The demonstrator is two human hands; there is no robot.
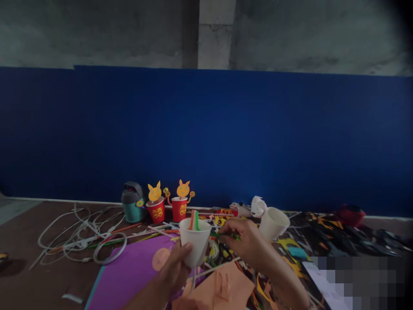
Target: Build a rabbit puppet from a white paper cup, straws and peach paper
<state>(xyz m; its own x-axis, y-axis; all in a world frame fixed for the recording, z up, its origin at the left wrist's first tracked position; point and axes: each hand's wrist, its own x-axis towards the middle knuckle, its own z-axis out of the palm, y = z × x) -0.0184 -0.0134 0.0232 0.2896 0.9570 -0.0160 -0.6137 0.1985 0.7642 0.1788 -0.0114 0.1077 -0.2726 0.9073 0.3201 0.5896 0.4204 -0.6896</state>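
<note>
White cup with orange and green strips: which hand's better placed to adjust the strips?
Likely the right hand: it's beside the cup, near rim height in view. The left hand grips the cup's side and might have to release it to reach the strips.

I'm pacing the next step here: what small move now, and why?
Probably use the right hand to gently test the green strip in the held white cup. The left hand steadies that cup, the green strip and an orange strip stick up out of it, and how they are fixed inside is hidden. The right hand is close by.
</note>
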